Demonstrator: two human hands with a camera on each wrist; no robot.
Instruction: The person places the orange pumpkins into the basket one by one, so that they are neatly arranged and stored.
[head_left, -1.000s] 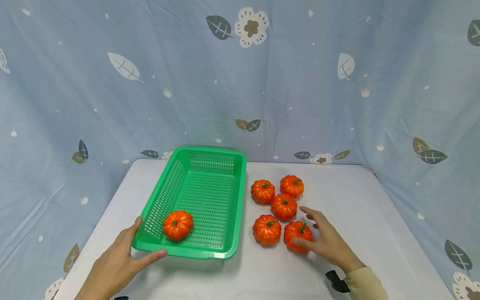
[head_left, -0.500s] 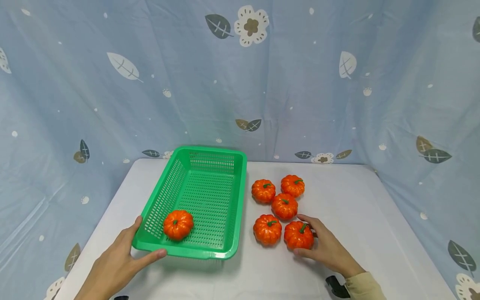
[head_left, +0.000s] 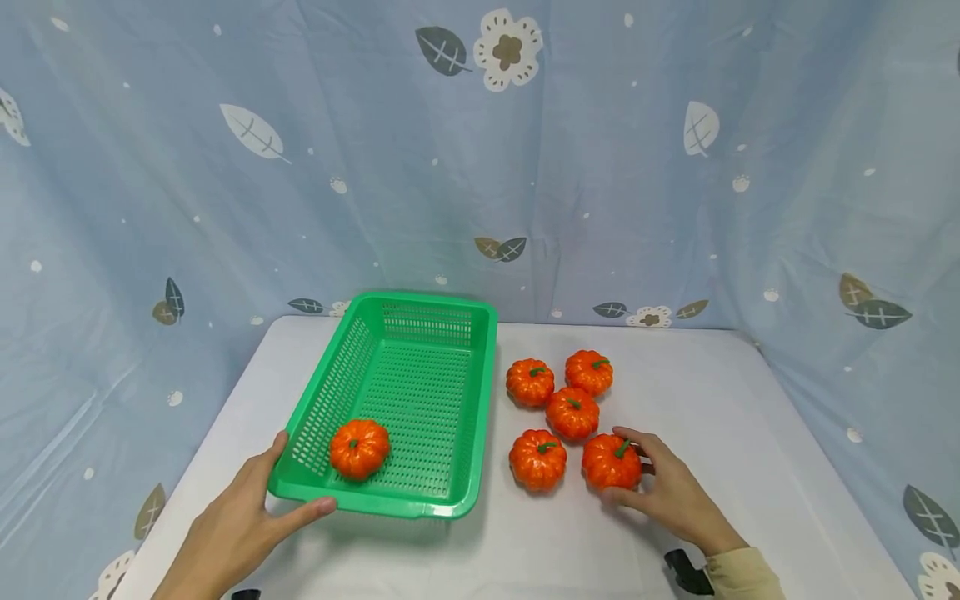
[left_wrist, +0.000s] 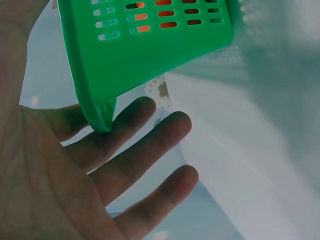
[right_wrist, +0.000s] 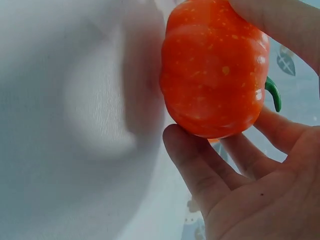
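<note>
A small orange toy pumpkin [head_left: 611,462] with a green stem is pinched in my right hand [head_left: 671,496], thumb on its near side and fingers on its far side. In the right wrist view the pumpkin [right_wrist: 215,70] shows close over the white surface. My left hand [head_left: 240,521] rests at the near left corner of a green plastic basket [head_left: 375,503], thumb along the front rim. From the left wrist view, its fingers [left_wrist: 145,155] are spread and nearly straight, beside and past the rim. One pumpkin [head_left: 359,450] sits inside the basket, near its front left.
Several more pumpkins, such as a near one [head_left: 537,461] and a middle one [head_left: 572,414], lie right of the basket on the white table [head_left: 697,400]. A blue patterned curtain [head_left: 360,150] hangs behind and along the sides. A black object [head_left: 686,572] shows by the right wrist.
My right hand has closed around the nearest right pumpkin and shifted it slightly right and away from me, apart from its neighbour. The left hand and basket have stayed in place.
</note>
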